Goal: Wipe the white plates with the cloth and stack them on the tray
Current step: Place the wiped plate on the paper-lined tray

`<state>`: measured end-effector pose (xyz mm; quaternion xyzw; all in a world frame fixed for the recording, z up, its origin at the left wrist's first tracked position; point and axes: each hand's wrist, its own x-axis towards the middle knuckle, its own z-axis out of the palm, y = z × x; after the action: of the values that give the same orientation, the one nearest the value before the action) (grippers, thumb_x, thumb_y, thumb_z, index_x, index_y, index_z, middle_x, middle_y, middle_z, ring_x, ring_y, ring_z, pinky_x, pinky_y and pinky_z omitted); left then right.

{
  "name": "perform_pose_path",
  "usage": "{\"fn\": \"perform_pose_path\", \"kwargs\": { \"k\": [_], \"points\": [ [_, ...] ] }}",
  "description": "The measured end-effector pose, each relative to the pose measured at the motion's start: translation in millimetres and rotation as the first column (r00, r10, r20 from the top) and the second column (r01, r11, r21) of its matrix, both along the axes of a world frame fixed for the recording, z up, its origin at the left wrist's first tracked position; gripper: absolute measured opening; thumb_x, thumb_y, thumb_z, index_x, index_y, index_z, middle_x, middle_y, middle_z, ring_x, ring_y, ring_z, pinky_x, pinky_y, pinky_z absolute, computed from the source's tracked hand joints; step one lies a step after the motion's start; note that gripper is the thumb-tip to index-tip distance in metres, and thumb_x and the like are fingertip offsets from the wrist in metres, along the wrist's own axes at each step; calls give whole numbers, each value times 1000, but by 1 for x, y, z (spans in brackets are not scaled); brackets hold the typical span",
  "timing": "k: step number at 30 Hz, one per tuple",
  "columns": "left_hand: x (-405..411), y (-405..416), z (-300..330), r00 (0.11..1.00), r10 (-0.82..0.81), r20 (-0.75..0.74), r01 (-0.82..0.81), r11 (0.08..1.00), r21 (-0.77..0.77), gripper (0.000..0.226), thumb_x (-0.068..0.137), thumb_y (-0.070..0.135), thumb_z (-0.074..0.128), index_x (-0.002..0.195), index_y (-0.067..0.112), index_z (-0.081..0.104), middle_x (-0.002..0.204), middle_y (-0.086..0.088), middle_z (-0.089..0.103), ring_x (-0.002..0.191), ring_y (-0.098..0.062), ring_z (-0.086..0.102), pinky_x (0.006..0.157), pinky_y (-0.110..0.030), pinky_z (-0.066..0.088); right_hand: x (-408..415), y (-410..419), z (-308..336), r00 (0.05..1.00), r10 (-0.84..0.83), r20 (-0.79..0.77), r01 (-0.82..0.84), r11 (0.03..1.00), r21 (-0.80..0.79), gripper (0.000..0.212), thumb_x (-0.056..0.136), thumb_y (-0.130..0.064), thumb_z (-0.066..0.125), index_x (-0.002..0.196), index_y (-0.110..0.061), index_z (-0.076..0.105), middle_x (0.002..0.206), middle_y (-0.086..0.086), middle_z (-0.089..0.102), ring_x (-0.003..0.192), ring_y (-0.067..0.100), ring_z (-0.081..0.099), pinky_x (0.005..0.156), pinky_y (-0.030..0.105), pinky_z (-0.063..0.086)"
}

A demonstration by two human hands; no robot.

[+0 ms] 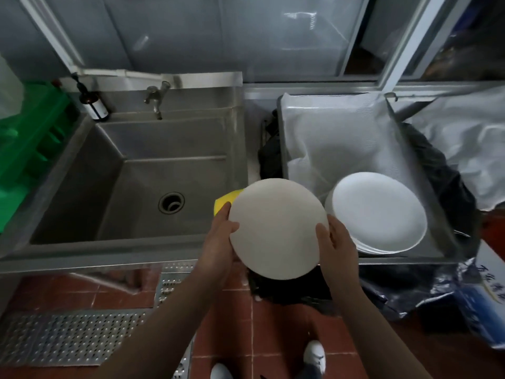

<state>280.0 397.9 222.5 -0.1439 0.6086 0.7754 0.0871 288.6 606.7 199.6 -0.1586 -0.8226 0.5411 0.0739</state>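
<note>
Thumbs of both hands lie curled over opposite rims of one white plate [277,228]: left hand [218,239] clamped on its left edge, right hand [337,242] on its right. Plate tilted, plain and matte, held above the sink's [82,170] front right corner. Yellow cloth [225,203] shows behind the left fingers. Stacked plates [379,212] sit in the tray's [281,149] near corner.
</note>
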Motion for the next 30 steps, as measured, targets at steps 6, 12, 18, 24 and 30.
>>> {"fn": "perform_pose_path", "kwargs": {
  "k": [6,12,18,24,30],
  "points": [
    [-14,86,-2,999,38,-7,-38,999,-31,72,71,19,48,143,26,50,137,-6,61,125,-33,57,101,-54,48,-6,85,14,999,-19,-41,24,993,117,56,87,-51,38,134,-25,53,119,-10,63,102,10,56,76,12,40],
    [-29,167,7,998,-10,58,15,996,-87,51,71,26,47,119,35,62,120,2,65,112,-24,61,86,-47,53,-27,165,16,1000,16,18,-20,967,255,63,90,-51,40,143,-18,46,136,6,58,122,28,54,99,37,41],
    [-43,221,5,998,22,66,-12,988,-152,48,70,26,47,115,31,62,117,3,64,110,-20,59,88,-42,51,-45,210,14,999,46,11,-47,948,314,65,83,-38,39,143,-12,45,140,8,54,126,28,50,98,28,36],
    [-45,238,-4,996,49,79,-33,981,-191,52,73,28,44,123,35,56,121,9,58,112,-14,55,80,-33,45,-53,222,0,999,41,8,-42,955,294,54,93,-26,45,144,-10,42,143,8,50,130,27,47,101,29,34],
    [-48,245,-17,993,65,103,-38,967,-251,69,74,35,46,142,34,44,139,5,50,123,-19,50,98,-42,45,-55,224,-9,999,33,39,-41,967,251,53,93,-5,50,145,-12,40,137,9,54,122,28,51,91,25,33]
  ]
}}
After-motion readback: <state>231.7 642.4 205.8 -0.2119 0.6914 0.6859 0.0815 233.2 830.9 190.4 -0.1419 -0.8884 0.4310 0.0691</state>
